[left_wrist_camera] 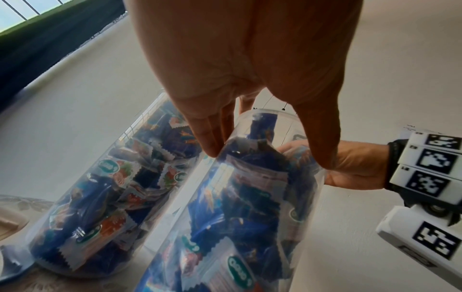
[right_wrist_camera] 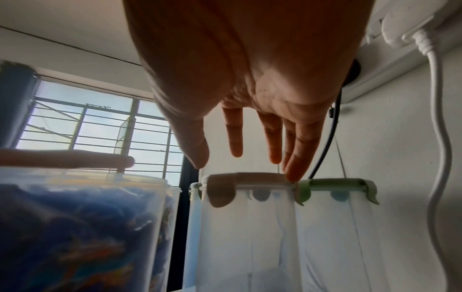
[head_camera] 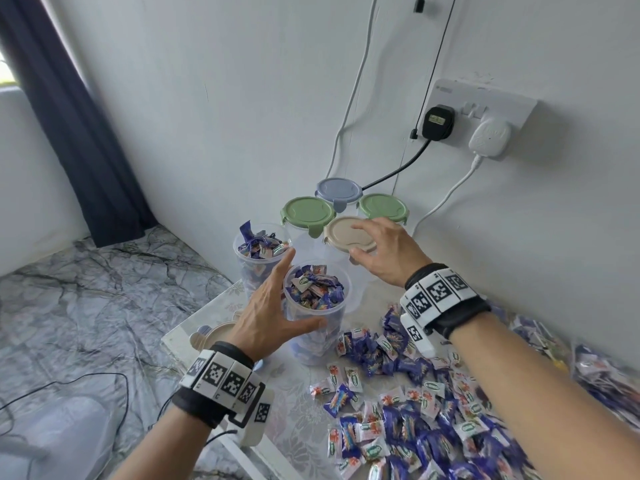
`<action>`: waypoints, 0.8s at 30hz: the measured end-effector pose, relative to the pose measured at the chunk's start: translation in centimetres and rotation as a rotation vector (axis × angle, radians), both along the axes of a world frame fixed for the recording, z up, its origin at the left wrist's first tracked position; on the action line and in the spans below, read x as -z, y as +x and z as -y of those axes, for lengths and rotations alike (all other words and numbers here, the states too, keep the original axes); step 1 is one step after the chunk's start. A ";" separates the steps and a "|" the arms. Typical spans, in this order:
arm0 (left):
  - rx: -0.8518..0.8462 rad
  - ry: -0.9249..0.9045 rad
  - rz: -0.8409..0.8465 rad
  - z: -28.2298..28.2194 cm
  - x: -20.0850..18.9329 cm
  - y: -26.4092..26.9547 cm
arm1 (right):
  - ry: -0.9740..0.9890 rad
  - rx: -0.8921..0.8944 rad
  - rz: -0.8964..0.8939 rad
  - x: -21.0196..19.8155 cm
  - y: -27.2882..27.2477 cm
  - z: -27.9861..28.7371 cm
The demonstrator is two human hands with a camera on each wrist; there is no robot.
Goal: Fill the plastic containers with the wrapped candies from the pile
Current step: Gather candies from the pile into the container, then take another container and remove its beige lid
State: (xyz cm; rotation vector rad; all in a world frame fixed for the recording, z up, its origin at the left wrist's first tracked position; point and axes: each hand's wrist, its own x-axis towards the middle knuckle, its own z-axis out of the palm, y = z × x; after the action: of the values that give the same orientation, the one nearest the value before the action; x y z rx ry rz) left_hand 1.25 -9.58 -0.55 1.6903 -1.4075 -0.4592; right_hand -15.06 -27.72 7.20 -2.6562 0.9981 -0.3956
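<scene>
Candy pile (head_camera: 433,410) spread over the near right of the surface (head_camera: 298,410), blue and white wrappers, loose. Left hand (head_camera: 266,313) is on the near full container (head_camera: 317,313): thumb across its front wall, fingers (left_wrist_camera: 212,138) straight along the far side, spread rather than curled tight (left wrist view shows fingertips touching the clear wall). That container has no lid and candies reach the rim. Second full container (head_camera: 258,252) stands just behind-left, also lidless, touching or nearly touching the first; cannot tell which. A loose beige lid (head_camera: 214,332) lies flat left of the left hand. Right hand (head_camera: 384,251) is over the beige-lidded container (head_camera: 348,237), fingers apart and extended; one fingertip touches the lid's far edge, the rest hover, holding nothing. Behind it: two green-lidded containers (head_camera: 308,213) (head_camera: 382,206) and a blue-grey-lidded one (head_camera: 337,190), all closed, against the wall (head_camera: 242,98)
</scene>
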 end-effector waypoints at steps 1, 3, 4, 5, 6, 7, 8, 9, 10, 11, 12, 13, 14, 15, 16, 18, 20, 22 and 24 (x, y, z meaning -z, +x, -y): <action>-0.001 -0.002 0.000 0.0 0.1 0.0 | 0.027 0.021 -0.046 0.1 0.2 0.4; -0.008 -0.002 -0.008 -0.1 0.2 0.0 | 0.056 0.049 -0.106 0.3 0.6 1.1; -0.012 -0.001 -0.012 -0.1 0.2 -0.1 | 0.065 0.065 -0.123 0.4 0.8 1.3; -0.018 0.002 -0.015 -0.1 0.2 -0.1 | 0.078 0.082 -0.132 0.5 1.1 1.5; -0.023 0.006 -0.020 -0.1 0.2 -0.1 | 0.099 0.099 -0.134 0.6 1.4 1.6; -0.029 0.010 -0.025 -0.1 0.2 -0.2 | 0.121 0.112 -0.133 0.7 1.7 1.7; -0.037 0.014 -0.030 -0.1 0.3 -0.2 | 0.136 0.120 -0.126 0.8 1.9 1.7; -0.044 0.015 -0.038 -0.1 0.4 -0.2 | 0.145 0.127 -0.112 1.0 2.0 1.7; -0.046 0.012 -0.050 -0.1 0.4 -0.3 | 0.156 0.132 -0.088 1.1 2.1 1.7; -0.045 0.006 -0.062 -0.2 0.5 -0.3 | 0.175 0.136 -0.060 1.3 2.2 1.5; -0.042 -0.001 -0.066 -0.2 0.6 -0.4 | 0.194 0.141 -0.034 1.4 2.3 1.4; -0.041 -0.007 -0.063 -0.2 0.7 -0.4 | 0.203 0.147 -0.016 1.5 2.3 1.3; -0.038 -0.013 -0.062 -0.2 0.7 -0.4 | 0.206 0.152 -0.006 1.5 2.2 1.2; -0.033 -0.018 -0.068 -0.2 0.6 -0.4 | 0.210 0.156 0.001 1.5 2.2 1.2; -0.026 -0.022 -0.080 -0.2 0.6 -0.4 | 0.216 0.156 0.010 1.5 2.0 1.2; -0.012 -0.025 -0.091 -0.1 0.6 -0.3 | 0.228 0.156 0.025 1.4 1.6 1.2; -0.009 -0.023 -0.079 -0.2 0.6 -0.3 | 0.235 0.156 0.031 1.4 1.3 1.3; -0.012 -0.025 -0.072 -0.3 0.6 -0.4 | 0.239 0.158 0.033 1.4 1.0 1.2; -0.016 -0.030 -0.057 -0.5 0.5 -0.5 | 0.241 0.167 0.045 1.4 0.6 1.2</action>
State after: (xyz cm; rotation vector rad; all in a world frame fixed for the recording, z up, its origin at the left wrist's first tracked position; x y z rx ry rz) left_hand 0.73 -9.12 -1.08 1.6504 -1.3530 -0.4715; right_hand -14.42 -28.91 5.77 -2.3501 1.1774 -0.3443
